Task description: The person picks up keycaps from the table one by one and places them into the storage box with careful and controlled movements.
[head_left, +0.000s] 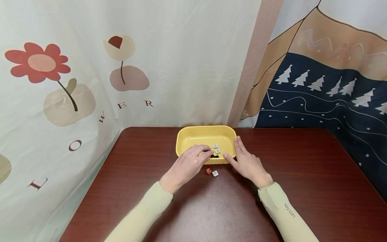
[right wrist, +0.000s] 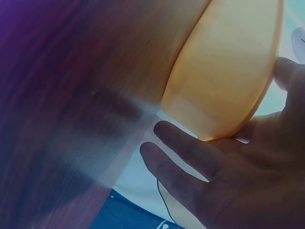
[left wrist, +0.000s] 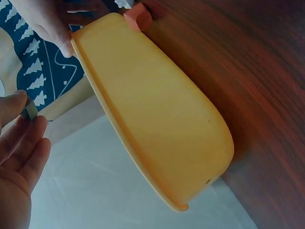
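Observation:
A yellow plastic basin [head_left: 181, 139] stands near the table's far edge. Over its front rim reaches my left hand [head_left: 190, 161], pinching a small greyish piece [left wrist: 31, 109] between thumb and fingertips; its kind is unclear. My right hand [head_left: 249, 164] holds the basin's front right corner, the thumb over the rim and the fingers along the outer right side [right wrist: 186, 162]. Inside lie a small white tile [head_left: 215, 146], another white tile [head_left: 217, 151] and something black [head_left: 216, 156], partly hidden by the rim and left hand.
On the table in front of the basin, a small red piece [head_left: 208, 171] lies beside a white tile [head_left: 215, 173] with a dark mark. The dark red wooden table [head_left: 302, 174] meets a printed curtain [head_left: 187, 67] behind.

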Demonstrator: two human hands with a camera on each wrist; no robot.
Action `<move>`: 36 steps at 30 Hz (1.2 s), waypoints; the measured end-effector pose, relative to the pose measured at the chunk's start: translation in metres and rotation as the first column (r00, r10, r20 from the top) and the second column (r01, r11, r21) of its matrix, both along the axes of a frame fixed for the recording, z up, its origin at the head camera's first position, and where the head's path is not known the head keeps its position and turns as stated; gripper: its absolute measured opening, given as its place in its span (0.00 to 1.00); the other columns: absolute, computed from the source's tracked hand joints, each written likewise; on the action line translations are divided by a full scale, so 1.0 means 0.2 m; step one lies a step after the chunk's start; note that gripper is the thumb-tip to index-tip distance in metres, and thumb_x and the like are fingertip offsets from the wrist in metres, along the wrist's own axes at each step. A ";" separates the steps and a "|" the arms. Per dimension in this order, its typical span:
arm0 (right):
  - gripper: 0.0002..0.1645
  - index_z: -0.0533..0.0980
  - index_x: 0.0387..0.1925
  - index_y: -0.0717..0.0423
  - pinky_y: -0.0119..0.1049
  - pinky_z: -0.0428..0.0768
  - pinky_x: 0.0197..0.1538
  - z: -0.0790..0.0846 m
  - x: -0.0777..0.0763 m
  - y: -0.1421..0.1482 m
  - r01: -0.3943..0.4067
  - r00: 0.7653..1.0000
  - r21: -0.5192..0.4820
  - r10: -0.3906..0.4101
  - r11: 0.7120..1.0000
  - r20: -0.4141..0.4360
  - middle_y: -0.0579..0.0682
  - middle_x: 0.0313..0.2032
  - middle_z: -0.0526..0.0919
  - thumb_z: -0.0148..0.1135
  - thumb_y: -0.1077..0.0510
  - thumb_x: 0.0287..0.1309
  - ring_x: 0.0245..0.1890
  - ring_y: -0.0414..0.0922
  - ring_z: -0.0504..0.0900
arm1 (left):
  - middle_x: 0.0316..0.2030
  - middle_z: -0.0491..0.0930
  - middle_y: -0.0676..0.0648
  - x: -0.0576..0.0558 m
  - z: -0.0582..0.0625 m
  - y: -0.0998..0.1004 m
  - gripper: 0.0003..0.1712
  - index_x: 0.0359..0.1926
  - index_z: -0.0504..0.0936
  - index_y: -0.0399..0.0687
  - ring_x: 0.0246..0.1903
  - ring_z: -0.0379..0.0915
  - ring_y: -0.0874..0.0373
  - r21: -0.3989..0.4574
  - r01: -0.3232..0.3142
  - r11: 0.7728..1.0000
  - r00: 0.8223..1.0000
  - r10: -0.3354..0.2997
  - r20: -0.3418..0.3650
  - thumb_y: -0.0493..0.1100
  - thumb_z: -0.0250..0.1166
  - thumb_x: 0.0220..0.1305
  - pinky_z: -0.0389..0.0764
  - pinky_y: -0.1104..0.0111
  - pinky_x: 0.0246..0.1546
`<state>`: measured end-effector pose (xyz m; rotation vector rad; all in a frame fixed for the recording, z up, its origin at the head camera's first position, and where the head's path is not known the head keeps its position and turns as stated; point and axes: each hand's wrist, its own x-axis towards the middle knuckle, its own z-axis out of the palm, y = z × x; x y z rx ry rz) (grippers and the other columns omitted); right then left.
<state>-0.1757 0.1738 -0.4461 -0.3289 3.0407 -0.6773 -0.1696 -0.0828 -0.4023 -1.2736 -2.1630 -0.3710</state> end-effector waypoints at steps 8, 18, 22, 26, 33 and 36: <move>0.59 0.46 0.81 0.66 0.66 0.79 0.53 0.00 0.00 0.00 0.001 1.000 0.000 -0.001 1.000 0.014 0.62 0.81 0.44 0.41 0.23 0.72 0.55 0.68 0.82 | 0.49 0.83 0.45 -0.08 -0.03 -0.01 0.17 0.54 0.86 0.38 0.50 0.81 0.51 0.027 -0.036 0.999 0.999 0.035 0.012 0.33 0.74 0.63 0.80 0.65 0.57; 0.59 0.45 0.81 0.65 0.66 0.78 0.54 0.01 0.00 0.00 0.002 1.000 -0.007 -0.002 1.000 0.028 0.62 0.81 0.43 0.42 0.24 0.72 0.56 0.69 0.81 | 0.49 0.83 0.44 -0.18 -0.07 -0.01 0.15 0.52 0.86 0.38 0.48 0.82 0.50 -0.033 -0.110 0.993 0.988 0.113 0.109 0.33 0.72 0.65 0.81 0.62 0.54; 0.59 0.45 0.81 0.65 0.67 0.78 0.54 0.01 0.00 0.00 0.001 1.000 -0.004 -0.001 1.000 0.031 0.62 0.82 0.43 0.42 0.24 0.73 0.57 0.69 0.81 | 0.49 0.84 0.44 -0.22 -0.06 0.01 0.13 0.53 0.86 0.39 0.49 0.82 0.50 -0.108 -0.150 0.983 0.975 0.165 0.151 0.34 0.70 0.67 0.81 0.61 0.54; 0.59 0.46 0.81 0.65 0.66 0.79 0.53 0.01 0.00 0.00 0.000 1.000 0.001 0.000 1.000 0.026 0.62 0.81 0.43 0.42 0.25 0.73 0.56 0.69 0.81 | 0.49 0.84 0.45 -0.24 -0.05 0.03 0.12 0.53 0.86 0.40 0.49 0.82 0.51 -0.164 -0.180 0.970 0.956 0.212 0.203 0.34 0.67 0.70 0.82 0.61 0.52; 0.58 0.45 0.81 0.65 0.66 0.79 0.53 0.01 0.00 0.00 0.000 0.999 0.007 -0.001 1.000 0.034 0.62 0.81 0.43 0.43 0.25 0.73 0.55 0.68 0.81 | 0.43 0.86 0.46 -0.29 -0.05 0.07 0.08 0.46 0.89 0.43 0.43 0.85 0.50 -0.245 -0.234 0.941 0.931 0.289 0.221 0.35 0.68 0.70 0.83 0.56 0.47; 0.58 0.45 0.81 0.65 0.65 0.80 0.53 0.01 0.00 0.00 0.000 0.999 0.012 -0.001 1.000 0.033 0.62 0.81 0.43 0.43 0.26 0.73 0.55 0.69 0.82 | 0.42 0.86 0.47 -0.31 -0.05 0.07 0.07 0.45 0.90 0.44 0.42 0.85 0.50 -0.281 -0.251 0.926 0.919 0.319 0.231 0.36 0.68 0.69 0.83 0.56 0.47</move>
